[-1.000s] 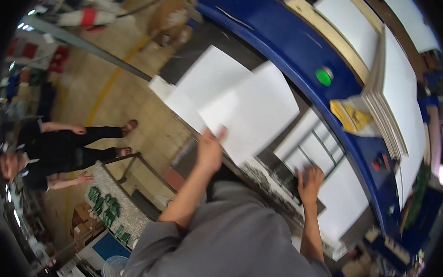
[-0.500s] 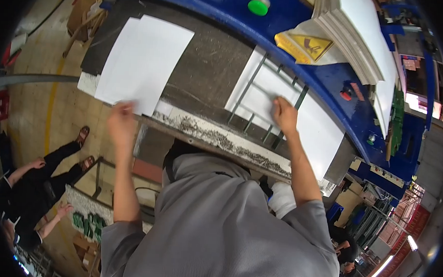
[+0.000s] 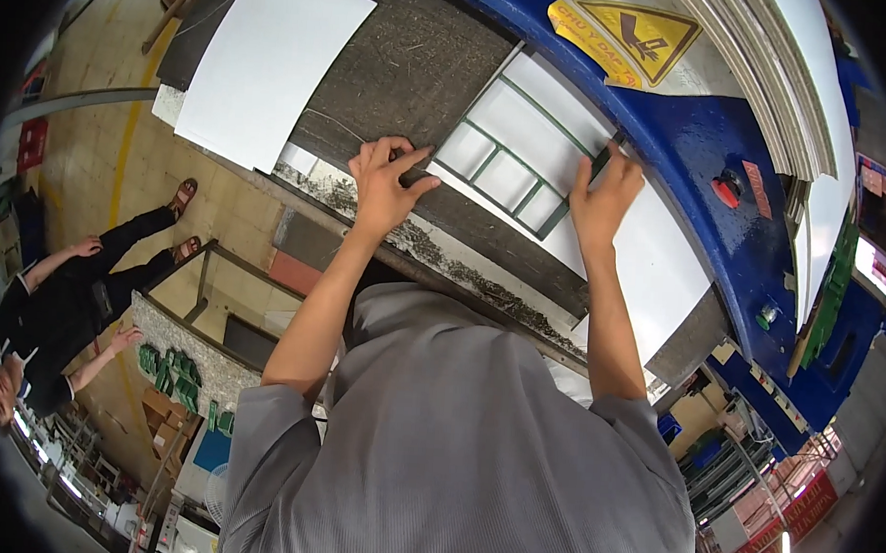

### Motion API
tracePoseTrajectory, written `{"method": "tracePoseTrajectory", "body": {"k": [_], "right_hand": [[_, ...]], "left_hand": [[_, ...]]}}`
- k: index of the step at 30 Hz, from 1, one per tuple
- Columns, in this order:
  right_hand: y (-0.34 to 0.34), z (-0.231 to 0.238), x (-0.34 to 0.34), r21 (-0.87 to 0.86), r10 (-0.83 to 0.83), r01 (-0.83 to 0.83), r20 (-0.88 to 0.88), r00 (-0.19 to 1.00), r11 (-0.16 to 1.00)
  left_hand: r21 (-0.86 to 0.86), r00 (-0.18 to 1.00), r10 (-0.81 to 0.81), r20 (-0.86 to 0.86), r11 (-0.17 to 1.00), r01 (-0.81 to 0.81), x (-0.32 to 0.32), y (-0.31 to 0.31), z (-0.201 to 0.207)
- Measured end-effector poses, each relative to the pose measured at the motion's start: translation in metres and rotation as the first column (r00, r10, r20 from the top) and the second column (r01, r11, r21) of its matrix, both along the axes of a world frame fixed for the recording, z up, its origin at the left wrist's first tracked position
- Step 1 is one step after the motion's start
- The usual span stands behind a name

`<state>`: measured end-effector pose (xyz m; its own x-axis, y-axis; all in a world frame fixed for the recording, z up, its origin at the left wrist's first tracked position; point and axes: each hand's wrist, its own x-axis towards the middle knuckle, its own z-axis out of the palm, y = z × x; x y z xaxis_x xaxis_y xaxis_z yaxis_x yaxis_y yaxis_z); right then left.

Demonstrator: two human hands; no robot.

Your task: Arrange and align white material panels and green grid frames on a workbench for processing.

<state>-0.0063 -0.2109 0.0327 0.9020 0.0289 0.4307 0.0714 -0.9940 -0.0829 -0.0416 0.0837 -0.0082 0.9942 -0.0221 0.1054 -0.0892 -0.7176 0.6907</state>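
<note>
On the dark bed of the blue machine, items were noted as follows.

Item: one green frame, barred like a ladder, lying flat before the person, to the right of centre. Beneath it, one white sheet, running out past the frame's right end; the pale ground presumably made the thin bars easy to see.

Item: one left hand, beside the frame's left end. Fingers loosely curled, thumb held apart from the forefinger, nothing clasped between them; whether the forefinger's tip touched the frame could not be told.

Item: one right hand, at the frame's far right end. Thumb and fingers stood on either side of the end bar; whether they pinched it or merely straddled it could not be told. Hands at opposite ends probably served to keep the frame square and flat.

Item: white sheets, overlapping, at the bed's left, well apart from the frame, perhaps to leave working room between.

Item: stacked boards, leaning at upper right, beyond the hands.

Item: one yellow warning label, on the machine facing the bed, likely where hands would pass.
</note>
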Motion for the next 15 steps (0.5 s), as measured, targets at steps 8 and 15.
{"method": "tracePoseTrajectory", "body": {"k": [8,15], "right_hand": [[-0.019,-0.018,-0.023,0.561,0.095,0.295,-0.563,0.821,0.774],[-0.021,-0.026,-0.040,0.699,0.149,0.267,-0.473,0.868,0.663]], "left_hand": [[-0.026,1.000,-0.010,0.027,1.000,0.011,0.002,-0.003,-0.001],[-0.046,0.998,0.001,0.058,0.999,0.002,0.001,-0.004,-0.003]]}}
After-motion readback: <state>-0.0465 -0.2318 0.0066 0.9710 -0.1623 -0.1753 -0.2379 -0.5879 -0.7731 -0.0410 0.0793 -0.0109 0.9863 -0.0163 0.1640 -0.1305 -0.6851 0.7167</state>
